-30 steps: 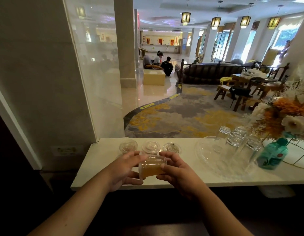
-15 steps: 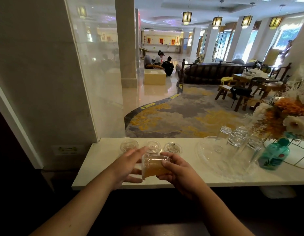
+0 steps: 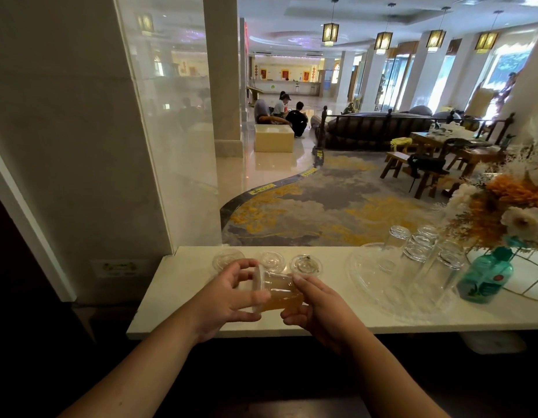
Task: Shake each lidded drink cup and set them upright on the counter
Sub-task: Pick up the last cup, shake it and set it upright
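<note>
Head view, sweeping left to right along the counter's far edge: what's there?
Three lidded cups, first → second → third → clear tray with upturned glasses → teal bottle.

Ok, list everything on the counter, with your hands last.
held drink cup: one, clear with amber drink, lidded, tipped on its side above the counter
cups in a row: three, clear, lidded, standing at the far edge behind the hands
counter: one, cream stone
glass tray: one, clear, right of centre
tumblers: several, clear, upturned on the tray
bottle: one, teal, far right
flowers: one bunch, orange and white, far right
left hand: grip at the lid end
right hand: grip at the base end
</note>
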